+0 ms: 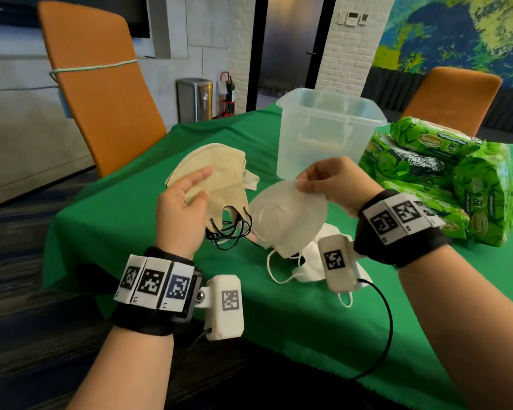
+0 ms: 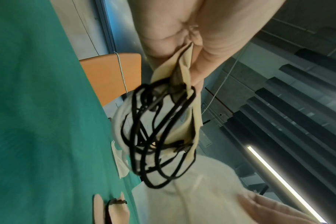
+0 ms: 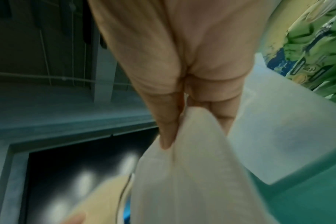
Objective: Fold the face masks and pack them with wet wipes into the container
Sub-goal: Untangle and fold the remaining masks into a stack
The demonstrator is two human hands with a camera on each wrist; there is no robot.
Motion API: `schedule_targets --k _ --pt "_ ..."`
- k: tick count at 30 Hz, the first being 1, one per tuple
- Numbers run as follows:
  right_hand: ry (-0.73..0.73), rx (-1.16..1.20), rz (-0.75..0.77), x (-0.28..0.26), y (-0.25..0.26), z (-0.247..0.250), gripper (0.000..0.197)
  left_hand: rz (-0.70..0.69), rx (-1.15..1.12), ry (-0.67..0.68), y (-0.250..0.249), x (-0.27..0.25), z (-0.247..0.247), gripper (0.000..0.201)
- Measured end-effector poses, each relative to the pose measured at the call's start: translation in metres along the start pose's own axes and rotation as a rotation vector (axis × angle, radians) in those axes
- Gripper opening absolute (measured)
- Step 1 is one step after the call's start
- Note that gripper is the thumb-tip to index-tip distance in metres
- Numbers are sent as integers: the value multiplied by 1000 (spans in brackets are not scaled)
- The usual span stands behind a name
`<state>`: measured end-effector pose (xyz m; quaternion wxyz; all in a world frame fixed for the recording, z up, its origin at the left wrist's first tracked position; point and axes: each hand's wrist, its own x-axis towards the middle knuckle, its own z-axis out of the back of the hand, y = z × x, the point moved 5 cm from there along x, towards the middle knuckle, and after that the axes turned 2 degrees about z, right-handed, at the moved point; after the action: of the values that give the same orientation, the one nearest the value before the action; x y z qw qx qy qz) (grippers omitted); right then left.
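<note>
My left hand [image 1: 187, 199] holds a stack of beige face masks [image 1: 219, 173] above the green table, thumb over the top mask; their black ear loops [image 1: 231, 229] dangle below, also the black ear loops [image 2: 159, 136] in the left wrist view. My right hand [image 1: 329, 182] pinches the top edge of a white face mask [image 1: 288, 217], seen as the white face mask [image 3: 192, 174] hanging from the fingers [image 3: 167, 121]. More white masks [image 1: 308, 267] lie on the cloth under it. A clear plastic container [image 1: 323, 134] stands upright behind the hands. Green wet wipe packs [image 1: 444, 182] are piled at the right.
The green tablecloth [image 1: 148, 238] covers the table, whose near edge runs across in front of me. An orange chair [image 1: 101, 93] stands at the table's left side, and another orange chair [image 1: 453, 96] is behind the wipes. A small white folded piece [image 1: 249, 182] lies beside the beige masks.
</note>
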<state>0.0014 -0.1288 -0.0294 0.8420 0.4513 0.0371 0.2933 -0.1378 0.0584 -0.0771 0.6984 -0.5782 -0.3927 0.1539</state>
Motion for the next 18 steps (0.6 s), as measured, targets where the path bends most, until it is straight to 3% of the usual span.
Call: schedule_targets --k 3,8,12,18 --pt "-5 260 36 -4 5 16 16 31 8 -17 -1 2 -5 34" --pt "27 501 90 -11 16 29 13 69 -28 -31 0 5 -13 27" --pt "11 596 107 -15 20 31 13 63 -153 16 -7 2 -25 20" --pt "-26 688 108 -15 20 34 13 34 -182 60 -16 -2 -32 34"
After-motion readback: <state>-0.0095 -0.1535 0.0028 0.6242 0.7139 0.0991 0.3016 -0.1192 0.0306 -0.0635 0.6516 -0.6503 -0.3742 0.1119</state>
